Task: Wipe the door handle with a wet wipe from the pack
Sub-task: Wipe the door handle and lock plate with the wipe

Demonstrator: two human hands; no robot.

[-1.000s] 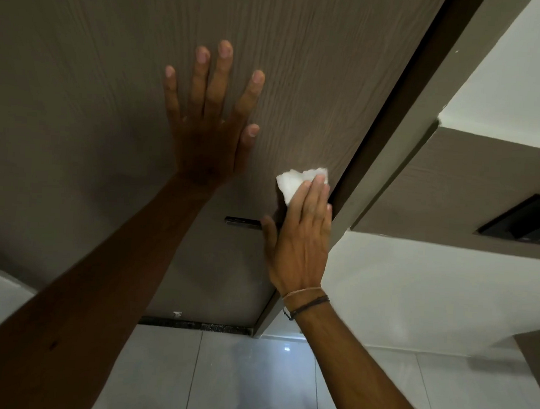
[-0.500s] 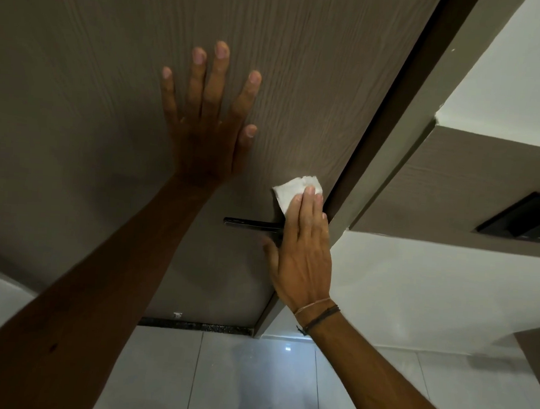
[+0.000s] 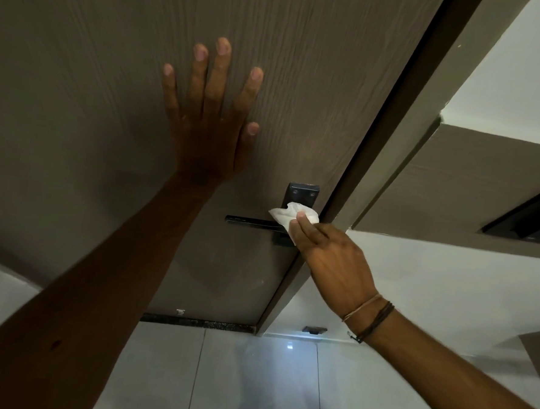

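Head view. The right hand [image 3: 331,258] covers the inner end of the door handle [image 3: 251,222] and the lower part of its black backplate [image 3: 302,195]; only the lever's free end and the plate's upper section, with two screws, are visible. Whether a keyhole sits below the lever cannot be determined. The wet wipe [image 3: 288,216] is white and crumpled, pinched between the right thumb and fingers [image 3: 308,230], and pressed against the handle where the lever meets the backplate. The handle is a slim, straight, black lever, horizontal, near the door [image 3: 110,99] edge. Up and left of the handle, the left hand [image 3: 208,124] lies flat on the door, fingers spread. Both forearms are cut off by the frame.
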